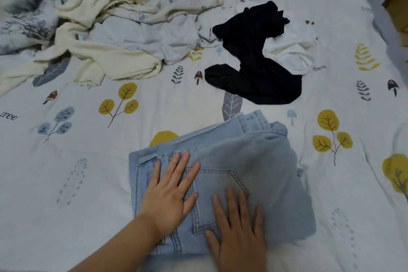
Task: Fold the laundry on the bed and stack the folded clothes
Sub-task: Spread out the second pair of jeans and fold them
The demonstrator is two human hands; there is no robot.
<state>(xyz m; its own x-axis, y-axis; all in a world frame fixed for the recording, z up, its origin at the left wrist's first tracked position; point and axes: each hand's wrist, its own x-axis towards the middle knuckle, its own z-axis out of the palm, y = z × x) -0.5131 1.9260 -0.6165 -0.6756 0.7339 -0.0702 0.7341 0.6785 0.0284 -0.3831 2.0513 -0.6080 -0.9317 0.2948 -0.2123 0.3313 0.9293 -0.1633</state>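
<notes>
Nearest you, both of your hands lie flat on a folded pair of pale blue jeans [223, 183] at the near edge of the bed [66, 194]. Your left hand [169, 194] rests on the left part of the jeans, fingers straight and spread, holding nothing; your right hand [239, 229] lies palm-down just beside it over the back pocket, fingers also straight, pressing rather than gripping. The step in hand looks like smoothing the finished fold — the jeans already form a compact bundle, waistband at the far edge. Next, you would likely leave them as the base of a stack, or shift them aside, and reach for another piece; that calls for lifting your hands without dragging the top layer open. Beyond the jeans, toward the middle right, lies a crumpled black garment [256, 59], partly over a white garment [293, 51] — what kind either is cannot be told. Farther off to the left is an unfolded heap: a cream garment [106, 6] tangled with pale printed cloth [154, 35], and a grey patterned blanket [24, 6] in the far left corner. How many pieces the heap holds is hard to make out. Your right wrist is cut off at the bottom edge, and a brown box [397, 0] is clipped by the right edge.
</notes>
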